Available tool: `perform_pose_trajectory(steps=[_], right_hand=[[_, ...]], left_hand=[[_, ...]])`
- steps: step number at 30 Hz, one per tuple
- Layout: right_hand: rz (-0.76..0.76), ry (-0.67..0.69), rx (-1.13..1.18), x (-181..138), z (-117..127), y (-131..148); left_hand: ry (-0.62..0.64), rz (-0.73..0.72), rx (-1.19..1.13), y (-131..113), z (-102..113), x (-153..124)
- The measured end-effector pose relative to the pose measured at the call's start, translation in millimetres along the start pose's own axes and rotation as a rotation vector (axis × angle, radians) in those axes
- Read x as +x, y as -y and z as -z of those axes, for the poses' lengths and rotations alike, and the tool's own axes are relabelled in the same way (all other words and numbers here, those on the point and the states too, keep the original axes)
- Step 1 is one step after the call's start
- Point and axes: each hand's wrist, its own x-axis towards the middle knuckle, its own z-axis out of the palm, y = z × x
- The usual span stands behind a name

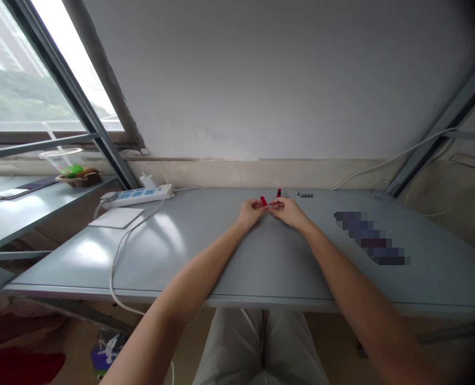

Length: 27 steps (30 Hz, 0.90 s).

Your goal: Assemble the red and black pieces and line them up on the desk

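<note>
The left hand (252, 212) pinches a small red piece (263, 201) above the gray surface (221, 278), beside a right hand (289, 211) whose hold is unclear; a red-and-black piece (279, 192) sits just beyond, small dark parts (306, 195) farther right. Steady wrists likely suit such fine work.

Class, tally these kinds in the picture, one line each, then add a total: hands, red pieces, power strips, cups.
Hands: 2 (left hand, right hand)
Red pieces: 2 (near piece, far piece)
Power strip: 1
Cup: 1
Total: 6
</note>
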Motion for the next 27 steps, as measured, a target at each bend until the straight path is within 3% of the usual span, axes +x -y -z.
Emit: perform_pose_trajectory(steps=[3, 10, 17, 27], right_hand=[[-0.025, -0.076, -0.157, -0.7, 5.5, -0.7], [-0.216, -0.247, -0.577, -5.0, 25.2, 5.0], [-0.325, -0.202, -0.621, -1.7, 23.3, -15.6], [-0.339, -0.255, -0.619, -2.6, 13.8, -24.9]], left_hand=[[-0.093, -0.033, 0.227, 7.8, 15.4, 12.5], [-0.210, 0.139, 0.416, 28.9, 42.9, 40.0], [-0.163, 0.180, 0.610, 38.9, 42.7, 46.7], [-0.165, 0.274, 0.675, 25.9, 36.5, 42.4]])
